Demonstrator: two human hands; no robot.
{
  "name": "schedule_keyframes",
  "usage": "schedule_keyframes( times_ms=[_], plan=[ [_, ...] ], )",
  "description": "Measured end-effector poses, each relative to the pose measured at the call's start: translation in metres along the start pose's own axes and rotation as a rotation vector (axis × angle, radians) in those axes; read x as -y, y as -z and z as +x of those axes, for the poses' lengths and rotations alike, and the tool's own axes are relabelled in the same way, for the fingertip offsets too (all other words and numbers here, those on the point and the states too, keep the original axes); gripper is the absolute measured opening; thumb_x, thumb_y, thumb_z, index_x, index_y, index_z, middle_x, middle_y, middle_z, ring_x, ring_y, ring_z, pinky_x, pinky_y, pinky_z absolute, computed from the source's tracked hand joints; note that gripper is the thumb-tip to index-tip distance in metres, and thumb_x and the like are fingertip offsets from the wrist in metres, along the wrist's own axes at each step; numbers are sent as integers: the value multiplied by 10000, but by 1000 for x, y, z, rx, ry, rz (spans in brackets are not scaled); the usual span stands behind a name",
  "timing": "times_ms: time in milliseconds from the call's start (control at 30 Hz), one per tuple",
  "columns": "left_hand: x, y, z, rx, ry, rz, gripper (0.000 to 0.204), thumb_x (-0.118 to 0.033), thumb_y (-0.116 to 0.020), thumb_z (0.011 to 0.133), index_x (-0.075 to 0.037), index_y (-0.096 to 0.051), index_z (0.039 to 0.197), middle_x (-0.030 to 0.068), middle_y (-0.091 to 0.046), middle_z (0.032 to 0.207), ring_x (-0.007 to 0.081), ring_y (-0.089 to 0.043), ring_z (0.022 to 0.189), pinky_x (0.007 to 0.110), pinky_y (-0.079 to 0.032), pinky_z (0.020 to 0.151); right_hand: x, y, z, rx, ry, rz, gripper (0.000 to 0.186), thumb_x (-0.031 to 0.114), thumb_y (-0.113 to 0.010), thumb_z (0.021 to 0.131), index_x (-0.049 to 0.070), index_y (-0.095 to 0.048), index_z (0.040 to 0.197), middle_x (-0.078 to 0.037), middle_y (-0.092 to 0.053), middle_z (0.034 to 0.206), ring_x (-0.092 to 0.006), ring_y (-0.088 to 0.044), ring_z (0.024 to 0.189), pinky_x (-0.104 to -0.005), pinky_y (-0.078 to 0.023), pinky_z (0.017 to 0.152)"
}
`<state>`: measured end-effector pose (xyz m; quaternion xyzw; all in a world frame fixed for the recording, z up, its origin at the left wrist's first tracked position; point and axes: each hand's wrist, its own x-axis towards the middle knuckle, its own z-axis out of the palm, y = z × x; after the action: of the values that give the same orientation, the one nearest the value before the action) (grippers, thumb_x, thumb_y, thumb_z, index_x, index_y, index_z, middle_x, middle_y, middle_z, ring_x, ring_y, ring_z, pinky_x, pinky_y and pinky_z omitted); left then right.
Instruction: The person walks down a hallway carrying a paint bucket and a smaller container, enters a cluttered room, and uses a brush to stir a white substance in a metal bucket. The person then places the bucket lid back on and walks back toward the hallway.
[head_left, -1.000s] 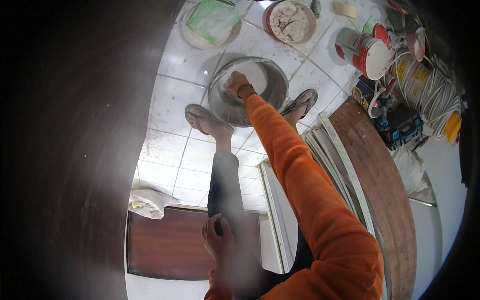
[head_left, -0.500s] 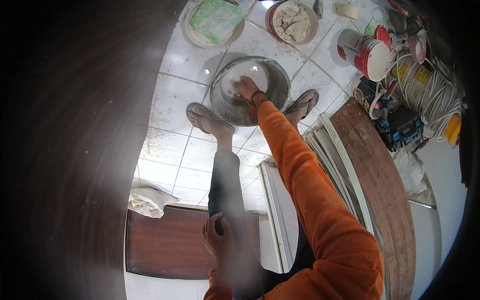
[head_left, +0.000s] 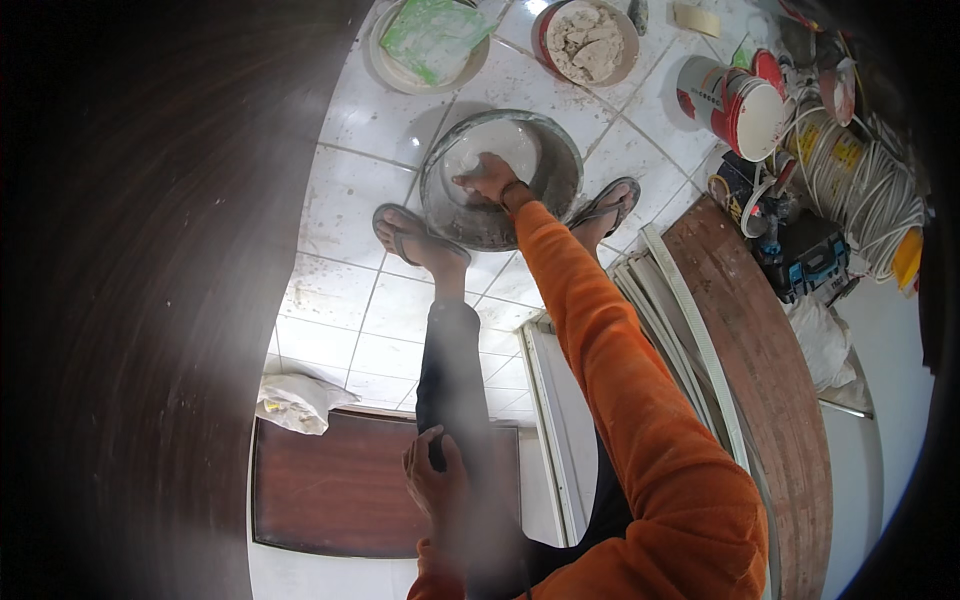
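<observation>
A round, stained metal basin [head_left: 558, 200] stands on the tiles between my feet, with whitish liquid [head_left: 510, 138] in it. My right hand [head_left: 487, 178] reaches down inside the basin at the liquid, its fingers partly apart and no tool showing in it. Dark bands circle that wrist, below an orange sleeve. Beside my left knee, my left hand [head_left: 435, 478] rests against the dark trouser leg [head_left: 447, 370]. Its fingers are loosely bent, the thumb stands apart from them, and nothing shows in its grasp.
Beyond the basin are a pale bucket with a green slab [head_left: 432, 40] on top and a red bucket of thick paste [head_left: 588, 45]. A pail [head_left: 735, 105] lies tipped at right, near cable coils [head_left: 850, 180] and a black-blue tool [head_left: 815, 265]. Long panels [head_left: 745, 330] lean beside my right leg.
My right hand has shifted slightly within the basin, and its fingers now point more to the left. The left hand and the basin stay where they were.
</observation>
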<state>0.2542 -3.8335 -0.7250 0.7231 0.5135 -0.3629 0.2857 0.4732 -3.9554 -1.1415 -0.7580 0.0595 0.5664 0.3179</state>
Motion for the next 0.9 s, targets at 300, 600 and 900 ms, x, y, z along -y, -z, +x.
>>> schedule_keyframes(
  times_ms=[300,600,900],
  plan=[
    [-3,2,0,-2,-8,8,197,-195,-579,888,-56,-663,999,111,-678,1021,312,-610,998,426,-456,898,-11,-10,0,-81,49,-46,457,402,-613,880,-47,-569,946,-144,-639,712,-218,-653,659,-342,-509,608],
    [-5,1,0,20,-20,-15,206,-198,-572,891,-51,-663,1004,118,-677,1023,318,-608,1001,427,-454,896,-33,-6,16,-130,45,180,552,410,-637,872,-89,-517,1075,-117,-606,742,-143,-564,535,-292,-443,454],
    [-3,1,-1,4,-4,-12,210,-206,-571,891,-56,-665,1003,119,-678,1018,318,-609,1000,428,-451,897,7,2,-12,-18,-121,220,573,449,-591,899,-95,-557,1075,-129,-621,749,-184,-600,617,-350,-473,533]
  ],
)
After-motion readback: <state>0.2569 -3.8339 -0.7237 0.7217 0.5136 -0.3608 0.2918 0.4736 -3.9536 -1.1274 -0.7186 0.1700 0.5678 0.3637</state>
